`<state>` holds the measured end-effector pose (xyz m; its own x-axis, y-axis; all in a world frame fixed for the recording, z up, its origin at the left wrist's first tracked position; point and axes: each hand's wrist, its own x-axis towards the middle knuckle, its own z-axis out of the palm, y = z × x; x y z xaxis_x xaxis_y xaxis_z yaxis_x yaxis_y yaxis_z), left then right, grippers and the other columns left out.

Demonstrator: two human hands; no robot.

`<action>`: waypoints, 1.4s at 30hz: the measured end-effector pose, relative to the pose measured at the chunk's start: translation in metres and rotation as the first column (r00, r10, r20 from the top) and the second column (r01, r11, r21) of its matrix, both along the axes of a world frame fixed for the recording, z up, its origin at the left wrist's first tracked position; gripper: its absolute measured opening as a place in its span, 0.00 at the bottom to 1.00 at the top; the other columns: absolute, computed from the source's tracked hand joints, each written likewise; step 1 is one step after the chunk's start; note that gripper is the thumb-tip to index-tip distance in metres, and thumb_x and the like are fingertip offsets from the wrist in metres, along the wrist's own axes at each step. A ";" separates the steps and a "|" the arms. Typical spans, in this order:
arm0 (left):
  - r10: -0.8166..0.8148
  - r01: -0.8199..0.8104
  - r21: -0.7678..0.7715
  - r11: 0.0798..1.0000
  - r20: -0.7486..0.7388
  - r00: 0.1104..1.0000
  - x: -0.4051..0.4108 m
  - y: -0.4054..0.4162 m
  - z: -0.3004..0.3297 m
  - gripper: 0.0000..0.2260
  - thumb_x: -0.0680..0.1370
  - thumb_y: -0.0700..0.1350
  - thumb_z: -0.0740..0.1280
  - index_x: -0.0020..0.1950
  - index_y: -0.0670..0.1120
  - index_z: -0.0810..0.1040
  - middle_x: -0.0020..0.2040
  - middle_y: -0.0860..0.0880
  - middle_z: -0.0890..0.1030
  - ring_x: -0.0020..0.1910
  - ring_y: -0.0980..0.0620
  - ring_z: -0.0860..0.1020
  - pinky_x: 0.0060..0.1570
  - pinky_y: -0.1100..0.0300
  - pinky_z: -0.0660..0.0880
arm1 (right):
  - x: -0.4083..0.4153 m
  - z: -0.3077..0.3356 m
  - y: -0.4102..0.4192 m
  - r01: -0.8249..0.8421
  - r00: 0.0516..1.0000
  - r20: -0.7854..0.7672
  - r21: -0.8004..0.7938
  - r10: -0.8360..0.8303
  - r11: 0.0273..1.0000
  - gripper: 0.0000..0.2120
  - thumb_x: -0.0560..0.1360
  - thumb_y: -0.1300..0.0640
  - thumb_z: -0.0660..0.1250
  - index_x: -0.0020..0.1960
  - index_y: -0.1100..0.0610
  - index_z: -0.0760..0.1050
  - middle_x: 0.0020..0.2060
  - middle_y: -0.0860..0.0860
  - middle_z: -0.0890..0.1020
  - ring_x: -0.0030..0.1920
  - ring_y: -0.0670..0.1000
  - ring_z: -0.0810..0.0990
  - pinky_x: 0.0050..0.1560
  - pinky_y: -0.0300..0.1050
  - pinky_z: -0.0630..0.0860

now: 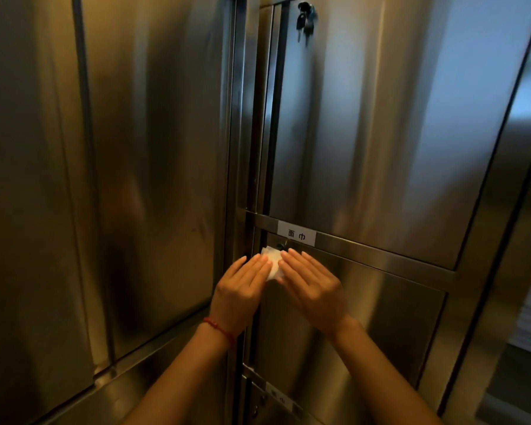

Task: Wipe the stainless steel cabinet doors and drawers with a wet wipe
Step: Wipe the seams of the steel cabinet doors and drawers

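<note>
Head view looks down a wall of brushed stainless steel cabinets in dim, warm light. At 9 o'clock stands a tall left door (154, 167), its face streaked with dull reflections. At 1 o'clock the upper right door (380, 118) catches a cooler bluish sheen, and a bunch of keys (304, 21) hangs from its lock near 12 o'clock. Below it a horizontal rail carries a white label (296, 235) with two printed characters. Under the rail sits the drawer front (380, 314), and near 6 o'clock a second label (279, 400) marks the rail below it.

Both hands meet at the upper left corner of that drawer front, just below centre of the view. The left hand (241, 294) and the right hand (311, 286) lie flat with fingers straight and close together, their fingertips pressing the white wet wipe (273, 265) against the steel. The wipe shows between the two sets of fingertips, touching both, just under a small dark lock (281, 246). A red string bracelet (219, 329) circles the left wrist. At 3 o'clock the room beyond the cabinet edge is blurred.
</note>
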<state>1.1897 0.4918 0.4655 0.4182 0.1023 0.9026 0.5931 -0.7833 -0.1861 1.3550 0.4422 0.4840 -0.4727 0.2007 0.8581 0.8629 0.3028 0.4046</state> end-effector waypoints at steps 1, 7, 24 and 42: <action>-0.006 0.005 0.003 1.000 0.007 1.000 -0.002 0.009 0.001 0.22 0.59 0.38 0.81 0.51 0.37 0.82 0.50 0.40 0.83 0.49 0.45 0.82 0.47 0.48 0.79 | -0.003 0.002 0.007 0.010 1.000 0.001 0.006 -0.010 1.000 0.13 0.75 0.56 0.64 0.52 0.63 0.81 0.52 0.59 0.82 0.54 0.55 0.81 0.56 0.50 0.77; -0.051 0.051 0.003 0.999 0.044 0.998 -0.002 0.049 0.008 0.20 0.62 0.37 0.80 0.51 0.36 0.82 0.50 0.39 0.83 0.49 0.43 0.82 0.48 0.46 0.79 | -0.007 0.011 0.034 0.096 0.995 -0.001 0.017 -0.096 0.995 0.14 0.76 0.56 0.62 0.53 0.63 0.82 0.53 0.59 0.82 0.55 0.55 0.81 0.55 0.51 0.78; -0.052 0.042 0.092 0.995 0.116 0.992 0.032 0.096 0.048 0.19 0.63 0.37 0.79 0.51 0.35 0.81 0.49 0.38 0.83 0.48 0.41 0.82 0.47 0.43 0.78 | 0.031 0.060 0.067 0.149 0.989 -0.006 0.062 -0.149 0.987 0.13 0.74 0.60 0.64 0.54 0.64 0.81 0.55 0.61 0.81 0.56 0.60 0.80 0.55 0.54 0.78; -0.031 -0.012 0.187 0.982 0.225 0.974 0.056 0.131 0.125 0.17 0.65 0.36 0.78 0.51 0.34 0.81 0.49 0.36 0.82 0.47 0.40 0.82 0.50 0.45 0.76 | 0.057 0.135 0.113 0.107 0.993 0.031 0.208 -0.116 0.972 0.12 0.74 0.62 0.66 0.55 0.65 0.80 0.55 0.62 0.80 0.57 0.61 0.79 0.58 0.55 0.75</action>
